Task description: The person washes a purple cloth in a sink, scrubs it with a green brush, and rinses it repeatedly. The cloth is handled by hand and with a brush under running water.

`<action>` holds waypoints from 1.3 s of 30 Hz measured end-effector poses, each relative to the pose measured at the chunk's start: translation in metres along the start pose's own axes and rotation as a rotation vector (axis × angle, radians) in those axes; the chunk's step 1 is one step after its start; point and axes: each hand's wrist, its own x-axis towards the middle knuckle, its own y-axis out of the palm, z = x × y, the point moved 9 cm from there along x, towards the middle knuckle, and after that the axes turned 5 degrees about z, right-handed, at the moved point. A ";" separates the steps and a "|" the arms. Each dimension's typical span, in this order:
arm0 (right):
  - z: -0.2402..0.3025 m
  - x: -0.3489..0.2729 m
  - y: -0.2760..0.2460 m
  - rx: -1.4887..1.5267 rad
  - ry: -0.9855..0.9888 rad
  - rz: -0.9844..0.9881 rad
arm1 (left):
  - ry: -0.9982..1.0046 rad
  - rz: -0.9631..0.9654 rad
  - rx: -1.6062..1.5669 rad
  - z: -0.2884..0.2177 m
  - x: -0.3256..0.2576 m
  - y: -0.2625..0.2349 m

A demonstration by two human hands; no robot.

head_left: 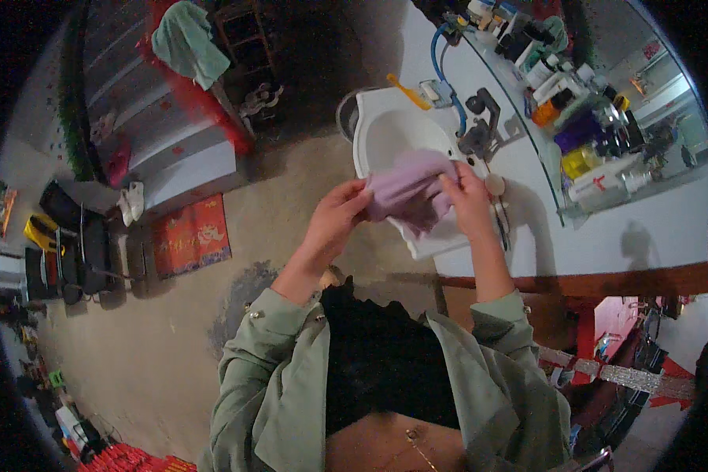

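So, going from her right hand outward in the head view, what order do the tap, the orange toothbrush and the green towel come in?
From the right hand:
1. Tap, just above it on the basin's rim.
2. Orange toothbrush, on the basin's far edge.
3. Green towel, far upper left, hanging.

1. The single view came from a head-worn fisheye camera that looked steeply down the person's front.
2. It faced the white sink point(393, 130) ahead, fairly near, with the glass shelf point(574, 212) to the right and the floor point(149, 346) spreading left.
3. Straight edges bent toward the dark round rim.
4. No second view shared the scene.
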 end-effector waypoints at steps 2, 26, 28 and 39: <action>0.005 0.027 -0.013 0.138 0.048 -0.044 | 0.008 0.056 0.001 -0.018 0.047 0.009; -0.421 0.101 0.022 -0.907 0.700 0.521 | -0.492 -0.305 0.191 0.155 0.153 -0.094; -0.431 0.103 0.025 -0.956 0.696 0.522 | -0.462 -0.295 0.212 0.151 0.163 -0.084; -0.323 0.084 -0.021 -0.625 0.468 0.173 | -0.548 -0.112 0.241 0.165 0.206 -0.068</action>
